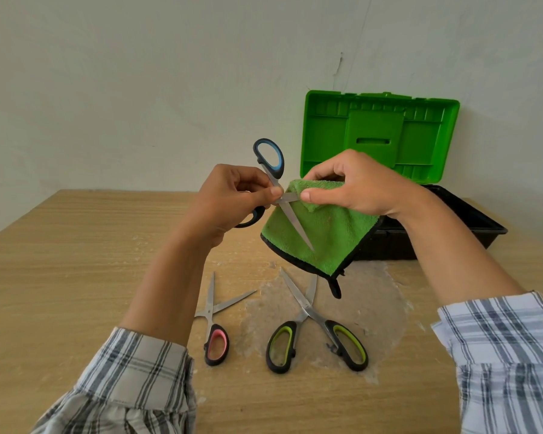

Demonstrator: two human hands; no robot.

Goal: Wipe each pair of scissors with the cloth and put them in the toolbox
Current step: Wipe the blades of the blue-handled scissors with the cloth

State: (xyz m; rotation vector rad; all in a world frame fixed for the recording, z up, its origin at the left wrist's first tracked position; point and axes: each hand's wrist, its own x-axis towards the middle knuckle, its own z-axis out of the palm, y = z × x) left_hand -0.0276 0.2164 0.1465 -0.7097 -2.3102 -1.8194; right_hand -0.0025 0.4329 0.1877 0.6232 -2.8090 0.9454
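A view looking down at a wooden table (76,264) against a pale wall. In the middle of the frame, two hands work above the table.

The left hand (232,200) grips a pair of blue-handled scissors (290,217) near the pivot, with fingers curled around it and the thumb pressed on the metal. The scissors are spread open. One handle loop points up, and one blade slants down to the right across a green cloth (323,242).

The right hand (361,186) pinches the top of that cloth around the other blade, thumb in front and fingers curled behind. The rest of the cloth hangs loose, its black-edged corner dangling just above the table.

Behind the right hand, in the upper right, a toolbox (483,222) stands open. Its green lid is upright and its black base lies on the table.

Lower in the frame, two more pairs lie open on the table: pink-handled scissors (210,311) on the left and yellow-green-handled scissors (308,308) to their right.

Checked shirt sleeves fill the bottom corners.
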